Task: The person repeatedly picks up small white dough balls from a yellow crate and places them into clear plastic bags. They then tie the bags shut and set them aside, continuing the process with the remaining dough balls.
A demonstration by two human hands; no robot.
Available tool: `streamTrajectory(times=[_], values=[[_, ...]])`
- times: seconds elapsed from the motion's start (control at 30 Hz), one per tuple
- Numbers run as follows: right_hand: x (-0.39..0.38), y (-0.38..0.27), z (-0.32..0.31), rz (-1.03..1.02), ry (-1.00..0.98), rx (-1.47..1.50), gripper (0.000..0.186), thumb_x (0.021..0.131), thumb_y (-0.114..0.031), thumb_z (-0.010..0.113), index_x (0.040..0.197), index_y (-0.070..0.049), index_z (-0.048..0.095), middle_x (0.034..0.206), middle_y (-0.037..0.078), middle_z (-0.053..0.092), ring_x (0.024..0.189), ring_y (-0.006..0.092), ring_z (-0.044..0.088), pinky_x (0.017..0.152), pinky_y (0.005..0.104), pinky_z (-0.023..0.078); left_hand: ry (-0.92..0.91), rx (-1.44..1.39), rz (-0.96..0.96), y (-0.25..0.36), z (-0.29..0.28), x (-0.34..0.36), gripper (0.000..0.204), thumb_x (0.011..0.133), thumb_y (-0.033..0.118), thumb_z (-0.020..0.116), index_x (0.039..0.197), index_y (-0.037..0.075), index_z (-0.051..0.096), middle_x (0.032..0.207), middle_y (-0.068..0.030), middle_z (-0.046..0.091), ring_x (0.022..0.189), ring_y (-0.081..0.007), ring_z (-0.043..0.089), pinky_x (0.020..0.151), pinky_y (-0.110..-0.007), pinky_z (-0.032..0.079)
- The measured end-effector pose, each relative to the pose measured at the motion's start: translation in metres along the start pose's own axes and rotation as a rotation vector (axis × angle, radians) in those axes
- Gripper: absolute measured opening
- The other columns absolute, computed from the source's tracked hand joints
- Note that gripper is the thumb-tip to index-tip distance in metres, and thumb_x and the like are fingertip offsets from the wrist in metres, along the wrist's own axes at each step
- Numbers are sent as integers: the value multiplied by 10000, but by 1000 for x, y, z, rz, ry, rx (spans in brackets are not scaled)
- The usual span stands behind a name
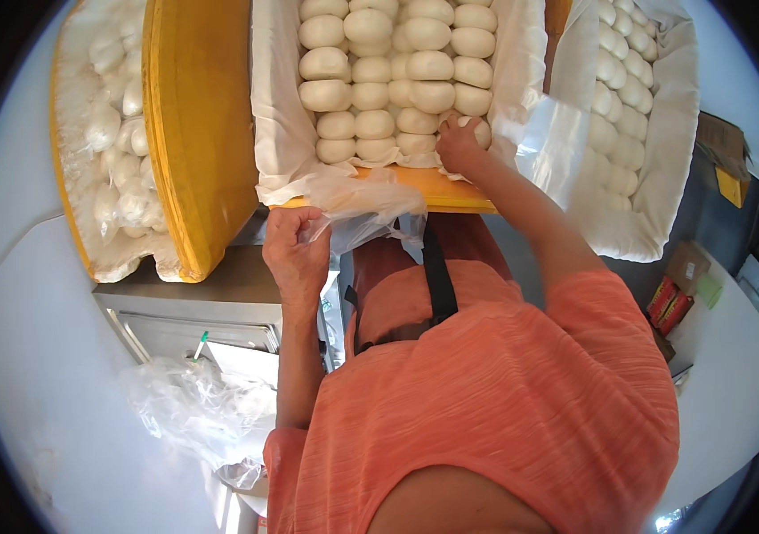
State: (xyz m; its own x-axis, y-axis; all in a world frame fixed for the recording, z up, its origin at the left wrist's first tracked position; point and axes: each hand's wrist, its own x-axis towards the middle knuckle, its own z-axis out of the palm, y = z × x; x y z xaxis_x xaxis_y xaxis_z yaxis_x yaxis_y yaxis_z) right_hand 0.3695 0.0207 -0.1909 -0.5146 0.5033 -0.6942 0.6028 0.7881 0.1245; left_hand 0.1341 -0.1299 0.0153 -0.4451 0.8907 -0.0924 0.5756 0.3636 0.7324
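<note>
Rows of round white buns [371, 69] are stacked in a yellow crate [451, 189] lined with white cloth [515, 53]. My right hand [461, 147] reaches into the crate's near right corner, its fingers closed round a white bun [483, 133]. Just outside the crate's near edge, my left hand [298, 245] pinches the rim of a clear plastic bag [371, 203]. The bag hangs across that edge and looks flat, with no bun visible inside it.
Left of the crate stands a yellow crate [197, 133] beside bagged buns [126, 133]. On the right, another cloth-lined container [655, 205] holds more buns, with a clear plastic sheet [544, 133] at its side. Loose plastic bags [210, 405] lie at lower left, near a drawer unit [188, 325].
</note>
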Motion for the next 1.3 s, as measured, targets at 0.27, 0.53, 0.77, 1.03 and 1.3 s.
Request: streamTrajectory(times=[0.27,0.53,0.77,1.03,1.3], values=[[5,-2,-15,55,-198,-29,397,713,-294,686,1076,-132,684,1191,99,467,1145,329,374,747,715,383,-39,-157,-178,-13,-6,9,155,721,-10,687,859,14,620,747,-37,589,645,-108,539,610,-238,445],[-22,9,8,8,159,166,259,637,-185,728,885,-116,705,1138,95,470,1133,312,401,763,631,444,-239,-250,-301,-15,-19,21,123,785,1,674,849,24,573,765,32,565,690,-38,511,628,-190,420],[-54,26,-16,115,690,580,159,667,-143,715,818,-93,703,1113,91,496,1113,302,436,802,417,515,-318,-298,-239,-28,-19,32,110,785,4,672,842,19,579,746,20,572,665,-42,523,614,-188,426],[-127,41,-104,-445,585,2365,533,815,-313,649,1231,6,552,1233,161,563,1151,255,544,968,406,457,-211,-363,-137,-32,-3,42,118,809,89,687,825,11,600,684,16,574,589,-40,490,543,-195,414],[-142,-74,-100,-624,335,2439,449,819,-246,629,1173,27,585,1232,138,569,1055,193,575,886,329,465,-293,-249,-40,4,0,21,99,860,95,648,852,12,595,639,59,512,584,-16,430,535,-185,362]])
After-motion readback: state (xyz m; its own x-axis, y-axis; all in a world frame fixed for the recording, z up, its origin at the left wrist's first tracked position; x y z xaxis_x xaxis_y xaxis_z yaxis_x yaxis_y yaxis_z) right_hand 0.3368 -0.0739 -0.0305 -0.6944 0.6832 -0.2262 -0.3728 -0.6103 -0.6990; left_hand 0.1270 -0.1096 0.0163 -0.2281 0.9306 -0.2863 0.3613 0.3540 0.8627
